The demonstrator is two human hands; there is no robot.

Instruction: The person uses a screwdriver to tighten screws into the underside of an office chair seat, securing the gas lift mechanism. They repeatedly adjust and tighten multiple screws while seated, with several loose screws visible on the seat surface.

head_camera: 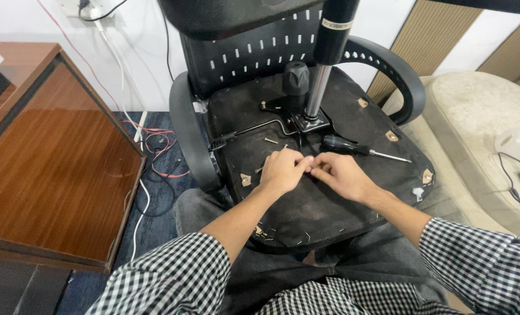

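Fingers of both hands meet over the middle of the upturned chair seat (318, 204), curled inward and pinching at something very small between them; it is too tiny and too hidden by the fingertips to say what it is. The left hand (283, 170) is bunched into a loose fist, knuckles up, its fingertips pressed against those of the right hand (341, 174), which lies flatter with the thumb and forefinger closed toward the same spot. Both forearms come in from six o'clock, in rolled checked sleeves (172, 274).

The chair lies across the person's lap with its dark, dusty underside facing up. From the joined fingers, at twelve o'clock, stands the metal gas cylinder (316, 90), rising out of the black mounting plate (309, 123). A black knob (296, 79) sits just beside the cylinder at its nine o'clock. A bent lever rod (254, 126) runs from the plate toward ten o'clock. A screwdriver (353, 147) with a black handle lies on the seat at one o'clock from the hands, near them but not touching, its shaft pointing toward three o'clock. A loose screw (271, 140) lies at eleven o'clock from the left hand.

A wooden cabinet (55, 157) stands at nine o'clock, with tangled cables (160, 151) on the floor between it and the chair. A beige sofa (475, 128) sits at three o'clock.
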